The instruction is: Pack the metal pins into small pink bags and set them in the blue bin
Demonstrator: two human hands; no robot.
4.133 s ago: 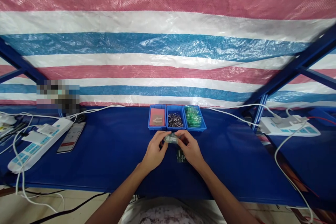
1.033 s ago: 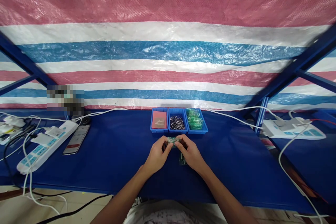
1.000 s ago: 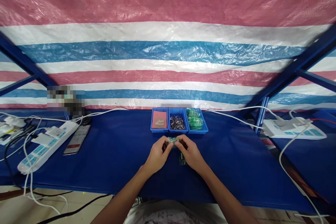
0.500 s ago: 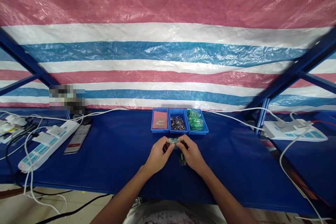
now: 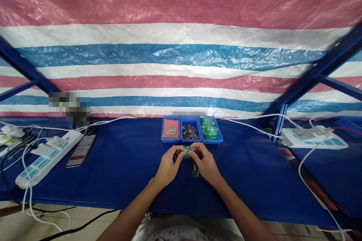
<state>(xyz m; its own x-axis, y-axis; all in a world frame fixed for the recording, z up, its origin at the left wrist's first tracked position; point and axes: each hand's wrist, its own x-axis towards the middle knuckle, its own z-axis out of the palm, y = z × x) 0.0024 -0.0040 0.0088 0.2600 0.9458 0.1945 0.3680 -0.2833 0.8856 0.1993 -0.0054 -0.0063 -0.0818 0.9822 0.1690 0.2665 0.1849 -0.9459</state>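
Between my two hands is a small clear plastic bag with a green tint, pinched at both sides above the table. My left hand grips its left edge between thumb and fingers. On the other edge, my right hand is closed in the same way. What lies inside the bag is too small to make out. Another small clear packet lies on the table, partly hidden by my right hand. Just beyond are three blue bins: one with pink cards, one with metal screws or nails, one with green-tinted bags.
On the left of the blue table lie a phone and a white power strip with cables. Another power strip sits at the right beside a blue frame post. A striped tarp hangs behind.
The bag is spread a little wider between my fingers, showing more of its surface. Both hands remain nearly in place; the whole view has shifted slightly.
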